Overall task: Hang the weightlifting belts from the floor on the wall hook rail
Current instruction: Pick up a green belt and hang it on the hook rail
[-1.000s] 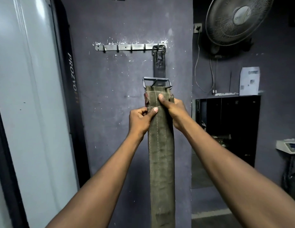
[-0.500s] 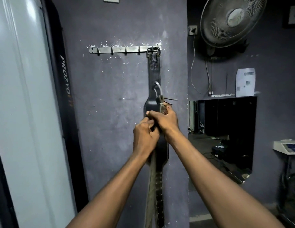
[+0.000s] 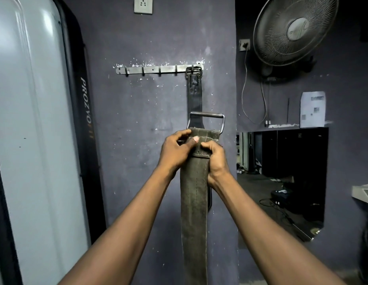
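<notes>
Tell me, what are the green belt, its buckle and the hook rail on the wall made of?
The green belt looks like thick woven canvas or worn suede, matt and fuzzy, with pale stitching lines. Its buckle seems steel: grey, smooth, bent from rod. The hook rail looks like flat metal strip, dull grey with screw holes.

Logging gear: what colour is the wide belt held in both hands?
The wide woven belt is faded olive green with pale stitching, clearest in head view.
</notes>
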